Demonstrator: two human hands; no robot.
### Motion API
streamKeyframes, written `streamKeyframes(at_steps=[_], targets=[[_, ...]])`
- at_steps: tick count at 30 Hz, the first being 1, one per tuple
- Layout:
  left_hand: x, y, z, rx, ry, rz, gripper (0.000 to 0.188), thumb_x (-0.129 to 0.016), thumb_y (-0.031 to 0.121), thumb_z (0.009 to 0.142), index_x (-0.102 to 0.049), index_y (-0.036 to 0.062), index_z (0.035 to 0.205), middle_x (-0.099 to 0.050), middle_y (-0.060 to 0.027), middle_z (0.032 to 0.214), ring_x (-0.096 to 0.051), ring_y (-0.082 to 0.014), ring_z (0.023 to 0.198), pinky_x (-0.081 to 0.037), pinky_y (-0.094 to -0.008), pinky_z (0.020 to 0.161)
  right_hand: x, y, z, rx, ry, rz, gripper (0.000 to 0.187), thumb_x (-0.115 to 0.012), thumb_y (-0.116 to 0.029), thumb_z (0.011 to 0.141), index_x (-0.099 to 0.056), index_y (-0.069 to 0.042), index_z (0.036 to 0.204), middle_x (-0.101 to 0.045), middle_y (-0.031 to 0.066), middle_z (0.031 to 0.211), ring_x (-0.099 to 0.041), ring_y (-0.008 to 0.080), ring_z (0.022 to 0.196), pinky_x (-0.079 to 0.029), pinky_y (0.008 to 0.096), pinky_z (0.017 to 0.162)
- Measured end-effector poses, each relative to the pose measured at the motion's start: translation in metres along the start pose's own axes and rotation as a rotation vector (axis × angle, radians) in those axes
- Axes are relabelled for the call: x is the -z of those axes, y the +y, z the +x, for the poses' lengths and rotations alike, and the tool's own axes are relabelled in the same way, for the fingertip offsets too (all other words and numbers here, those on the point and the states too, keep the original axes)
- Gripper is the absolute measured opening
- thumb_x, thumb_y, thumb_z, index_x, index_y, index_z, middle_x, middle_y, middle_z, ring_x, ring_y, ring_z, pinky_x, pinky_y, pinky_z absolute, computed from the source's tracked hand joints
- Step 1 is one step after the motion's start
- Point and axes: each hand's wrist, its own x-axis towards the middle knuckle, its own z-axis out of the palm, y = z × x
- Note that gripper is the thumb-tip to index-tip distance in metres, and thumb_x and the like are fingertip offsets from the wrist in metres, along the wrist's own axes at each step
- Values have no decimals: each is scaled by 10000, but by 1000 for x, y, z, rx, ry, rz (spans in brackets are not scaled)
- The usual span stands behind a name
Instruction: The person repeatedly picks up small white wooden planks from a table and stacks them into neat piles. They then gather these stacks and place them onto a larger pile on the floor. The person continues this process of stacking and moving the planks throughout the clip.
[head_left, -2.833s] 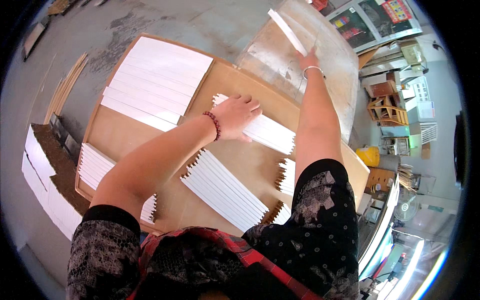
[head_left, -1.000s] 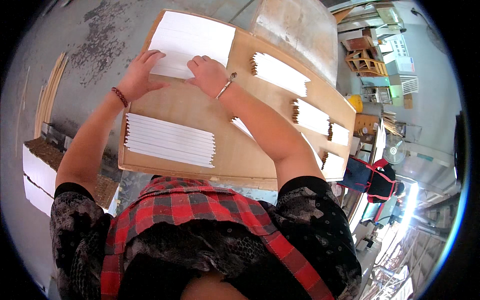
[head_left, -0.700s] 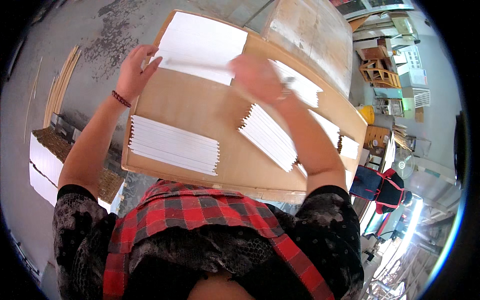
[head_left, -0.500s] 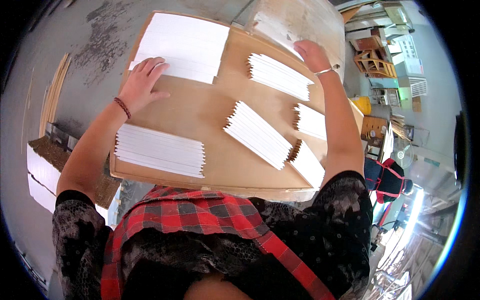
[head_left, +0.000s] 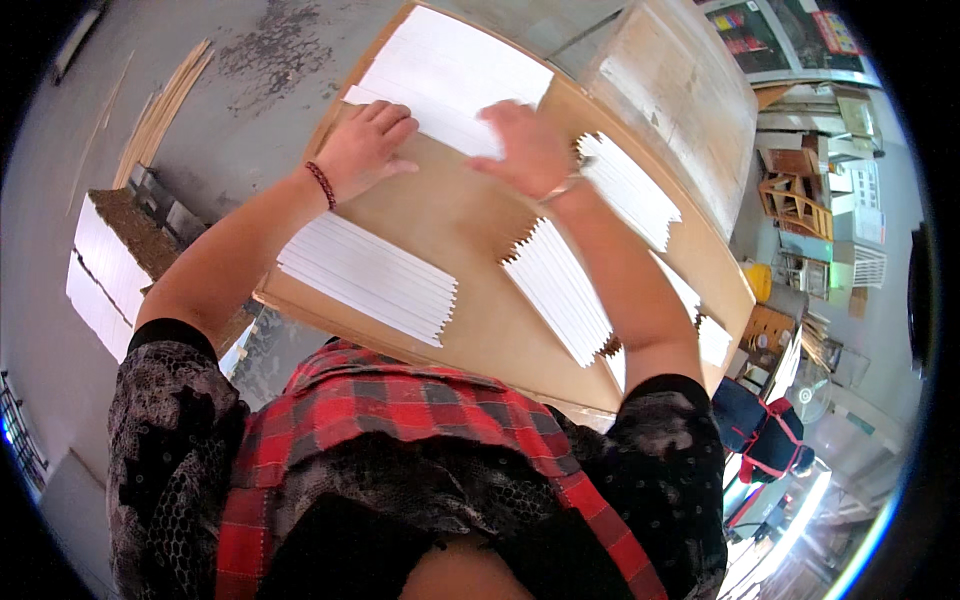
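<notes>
White strips laid edge to edge form a flat rectangle [head_left: 455,70] at the far left of a brown board [head_left: 430,205]. Along its near edge, by the left corner, my left hand [head_left: 365,155] rests with thumb apart from the fingers, gripping nothing. My right hand [head_left: 525,150], slightly blurred, is at the near right corner of that rectangle, its fingers apart and holding nothing. Closer to me lies a group of white strips [head_left: 370,280] with staggered ends. Another slanted group [head_left: 558,290] lies partly under my right forearm.
Further white strips [head_left: 632,190] lie at the board's right side, with smaller groups partly hidden by my arm. A pale, worn block-like surface [head_left: 675,90] adjoins the far edge. Long thin wood strips [head_left: 165,110] lie on the floor at left. Another person [head_left: 765,425] is at the right.
My right hand has come left from the board's far right edge to the white rectangle. My left hand stays at the rectangle's near edge. The whole view has turned and shifted.
</notes>
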Motion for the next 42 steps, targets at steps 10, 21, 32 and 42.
streamKeyframes(at_steps=[10, 21, 32, 42], targets=[[-12, -7, 19, -187, -97, -25, 261, -675, 290, 788, -573, 85, 914, -548, -60, 961, -520, -267, 1023, -448, -405, 908, -14, -18, 9, -35, -55, 53, 141, -577, -166, 850, -575, -38, 911, -599, 122, 920, -577, 308, 896, -502, 416, 732], [-9, -8, 35, -152, -120, -69, 439, -744, 306, 703, -572, 61, 1023, -545, -109, 1180, -480, -293, 1152, -396, -420, 980, -25, 0, 25, 59, -32, 102, 186, -607, -158, 851, -612, -26, 981, -612, 143, 916, -573, 329, 904, -472, 421, 809], [-1, -25, 57, -94, 188, 29, 442, -748, 360, 721, -576, 44, 977, -561, -93, 1025, -516, -269, 1060, -429, -415, 922, -25, 28, 46, 23, -210, 150, 269, -624, -118, 835, -609, -34, 1090, -621, 136, 1006, -559, 345, 1001, -466, 422, 876], [1, -27, 53, -121, -43, -148, 412, -726, 361, 727, -554, 32, 905, -545, -119, 940, -540, -301, 935, -464, -412, 832, -26, 37, 56, 70, 29, 23, 449, -739, -270, 746, -596, -58, 1115, -548, 106, 1120, -518, 297, 1015, -455, 397, 896]])
